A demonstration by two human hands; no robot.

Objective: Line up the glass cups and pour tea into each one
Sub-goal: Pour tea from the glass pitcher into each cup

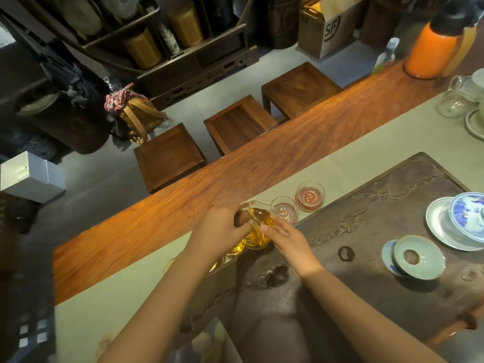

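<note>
My left hand [222, 226] grips the handle of a glass pitcher [258, 226] holding amber tea, tilted over a row of small glass cups along the grey runner. My right hand [284, 235] touches the pitcher's front with its fingertips. Two cups holding no tea stand beyond the spout: the near one [284, 212] and the far one [309, 199]. A cup with amber tea [237, 248] shows just under the pitcher, and part of another filled cup [170, 264] peeks out beside my left forearm. Other cups under my arm are hidden.
A dark carved tea tray [379, 231] lies to the right, bearing a celadon lid [416, 258] on a saucer and a blue-white gaiwan [468, 216]. An orange thermos [434, 45] and glassware [457, 98] stand far right. Three wooden stools [235, 127] sit beyond the table edge.
</note>
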